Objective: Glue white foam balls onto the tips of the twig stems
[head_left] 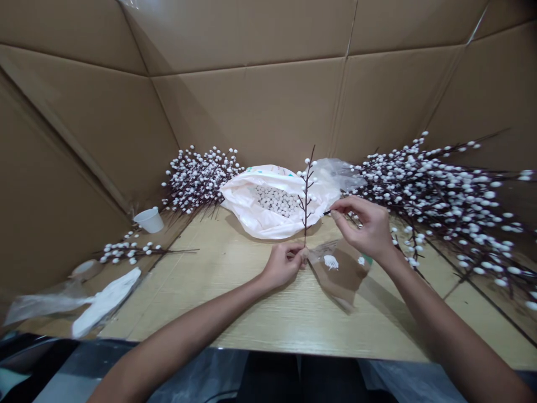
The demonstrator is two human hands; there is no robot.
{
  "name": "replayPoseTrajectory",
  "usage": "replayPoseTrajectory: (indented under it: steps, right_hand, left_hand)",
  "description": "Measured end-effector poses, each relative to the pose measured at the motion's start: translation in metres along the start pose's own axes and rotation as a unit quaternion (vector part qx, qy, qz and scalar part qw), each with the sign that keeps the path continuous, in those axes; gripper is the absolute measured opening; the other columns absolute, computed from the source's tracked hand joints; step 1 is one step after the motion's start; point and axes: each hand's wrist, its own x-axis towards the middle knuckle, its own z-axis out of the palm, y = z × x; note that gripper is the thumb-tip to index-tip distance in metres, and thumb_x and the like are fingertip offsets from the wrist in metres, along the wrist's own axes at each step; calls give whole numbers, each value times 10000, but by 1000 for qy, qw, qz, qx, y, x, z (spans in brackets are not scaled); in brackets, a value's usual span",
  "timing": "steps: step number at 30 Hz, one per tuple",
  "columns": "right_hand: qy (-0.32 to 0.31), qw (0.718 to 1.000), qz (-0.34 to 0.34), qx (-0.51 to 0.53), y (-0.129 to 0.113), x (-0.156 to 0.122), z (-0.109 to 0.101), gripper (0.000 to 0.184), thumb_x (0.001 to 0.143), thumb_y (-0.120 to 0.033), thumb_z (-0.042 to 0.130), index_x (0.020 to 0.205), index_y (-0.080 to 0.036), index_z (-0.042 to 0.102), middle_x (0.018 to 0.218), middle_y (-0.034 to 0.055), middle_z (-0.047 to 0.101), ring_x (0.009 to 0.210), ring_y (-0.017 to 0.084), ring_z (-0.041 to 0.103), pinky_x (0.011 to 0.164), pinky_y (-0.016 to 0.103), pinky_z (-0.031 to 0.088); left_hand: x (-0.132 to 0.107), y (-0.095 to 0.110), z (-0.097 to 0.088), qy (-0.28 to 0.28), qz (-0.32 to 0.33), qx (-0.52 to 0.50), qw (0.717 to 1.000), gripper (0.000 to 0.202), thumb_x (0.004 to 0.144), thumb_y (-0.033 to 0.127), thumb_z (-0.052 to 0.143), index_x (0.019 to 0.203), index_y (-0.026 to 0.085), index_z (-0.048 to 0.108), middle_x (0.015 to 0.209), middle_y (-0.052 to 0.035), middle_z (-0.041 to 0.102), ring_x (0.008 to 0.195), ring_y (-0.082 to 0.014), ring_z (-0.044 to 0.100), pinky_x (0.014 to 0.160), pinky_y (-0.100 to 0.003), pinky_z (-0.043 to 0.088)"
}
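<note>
Cardboard walls (251, 112) rise behind a wooden tabletop (201, 296), whose near edge (268, 348) lies well below the hands. A white-beaded sprig (307, 196) is gripped upright by the left hand (283, 264), just before a white plastic bag (255, 215); a thin twig (326, 212) is pinched by the right hand (361, 226).

One head-worn view looks forward and down onto the left hand (282, 265) and right hand (361, 226).
</note>
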Motion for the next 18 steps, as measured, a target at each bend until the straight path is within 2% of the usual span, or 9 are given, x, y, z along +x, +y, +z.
replayPoseTrajectory:
  steps: [5, 12, 15, 18]
  right_hand:
    - [55, 997, 39, 39, 5, -3, 3, 72, 761, -139, 612, 801, -189, 647, 754, 30, 657, 693, 168, 618, 636, 292, 489]
    - [219, 967, 103, 77, 8, 3, 4, 67, 771, -188, 636, 835, -180, 653, 763, 34, 642, 678, 151, 602, 619, 281, 497]
    - [239, 957, 123, 111, 11, 6, 3, 75, 781, -205, 643, 848, -173, 656, 772, 35, 638, 673, 140, 598, 613, 271, 491]
    - [230, 953, 143, 137, 16, 8, 2, 80, 782, -220, 651, 844, -174, 667, 772, 32, 638, 663, 132, 594, 602, 264, 485]
  left_hand:
    - [1, -1, 0, 0, 9, 15, 1000, 216, 833, 245, 534, 756, 90, 665, 708, -44, 627, 614, -120, 562, 590, -225, 495]
    - [0, -2, -1, 9, 12, 29, 999, 220, 834, 249, 528, 771, 87, 663, 722, -49, 622, 609, -124, 578, 563, -213, 466]
    - [1, -3, -1, 9, 8, 31, 999, 205, 832, 229, 521, 749, 90, 646, 683, -33, 593, 578, -110, 556, 542, -202, 441]
    - [1, -3, -1, 9, 10, 25, 1000, 208, 840, 232, 510, 764, 92, 644, 672, -24, 574, 568, -99, 526, 540, -201, 431]
